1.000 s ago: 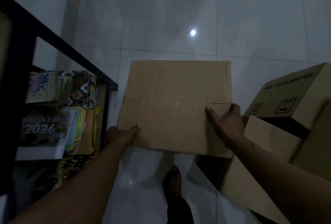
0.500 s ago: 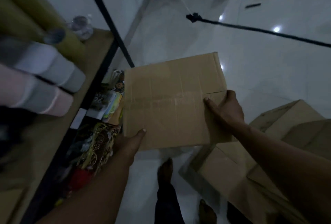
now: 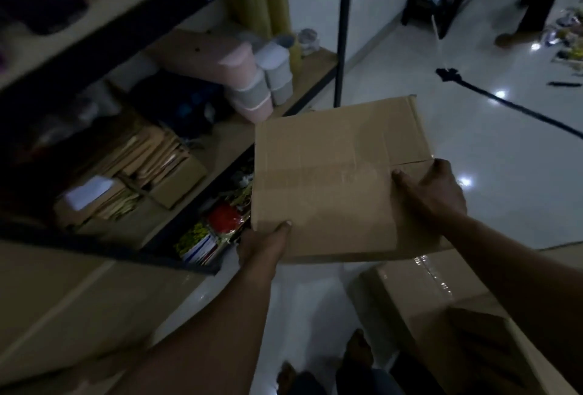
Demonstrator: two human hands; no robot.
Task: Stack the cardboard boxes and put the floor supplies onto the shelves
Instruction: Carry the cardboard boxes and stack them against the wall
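Note:
I hold a plain brown cardboard box (image 3: 334, 173) in the air above the white tiled floor, its taped top facing me. My left hand (image 3: 263, 244) grips its near left corner from below, thumb on top. My right hand (image 3: 430, 194) clasps its right edge, thumb across the top flap. The box hangs just right of the dark metal shelf unit (image 3: 176, 205). More cardboard boxes (image 3: 441, 306) stand on the floor at the lower right, below my right forearm.
The shelves hold pink and grey rolls (image 3: 252, 79), a carton of brown envelopes (image 3: 151, 170) and colourful packets (image 3: 217, 227) lower down. A black cable (image 3: 511, 107) crosses the floor at right. Someone's legs (image 3: 536, 0) stand at the far right among scattered items. My bare feet (image 3: 356, 350) are below.
The box has been lifted from low over the floor and carried left toward the shelves. My view has swung up and left, so the shelf levels now fill the left side.

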